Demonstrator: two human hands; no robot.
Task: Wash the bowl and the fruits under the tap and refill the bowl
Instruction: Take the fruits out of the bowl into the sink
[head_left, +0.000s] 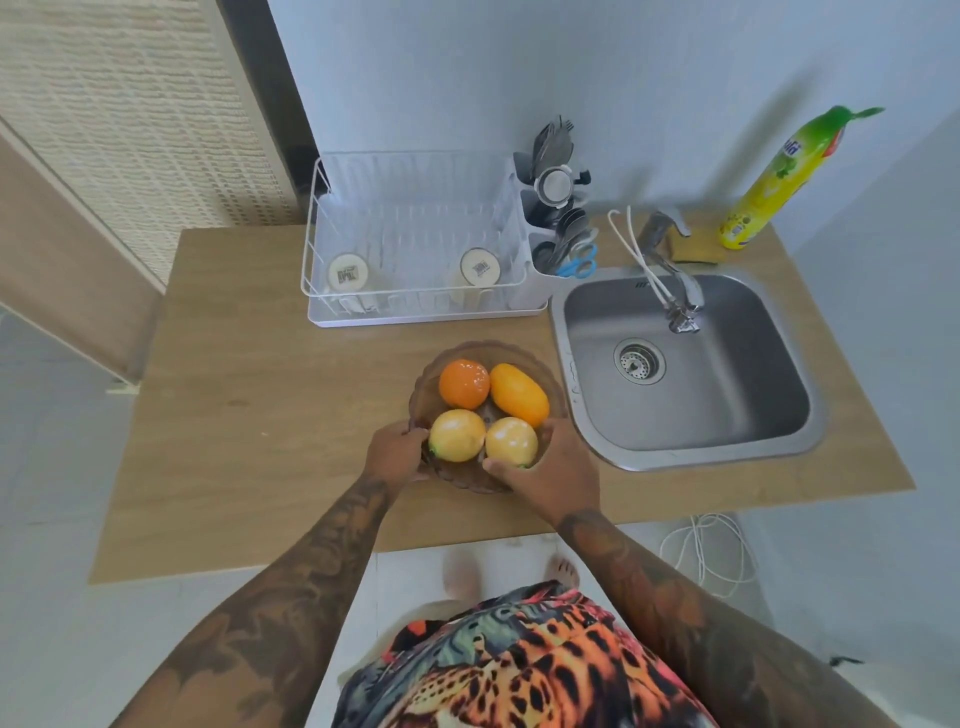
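The head view looks down on a wooden worktop (249, 415) where a brown translucent bowl (556, 387) with a scalloped rim stands just left of the steel sink (727, 395). In the bowl lie four fruits: an orange (464, 384) at the far left, a mango (519, 393) touching it at the far right, and two yellow round fruits side by side at the near edge, one on the left (457, 435) and one on the right (511, 442). The left hand (396, 451) holds the bowl's near-left rim, its grip curled around the edge. The right hand (550, 475) holds the near-right rim, fingers curled round it with the fingertips against the right yellow fruit. The tap (675, 280) reaches over the sink. Behind the bowl sits a white dish rack (415, 234) holding two upturned cups, with a cutlery holder (558, 218) at its right end. A yellow detergent bottle (779, 182) stands at the worktop's far right corner.
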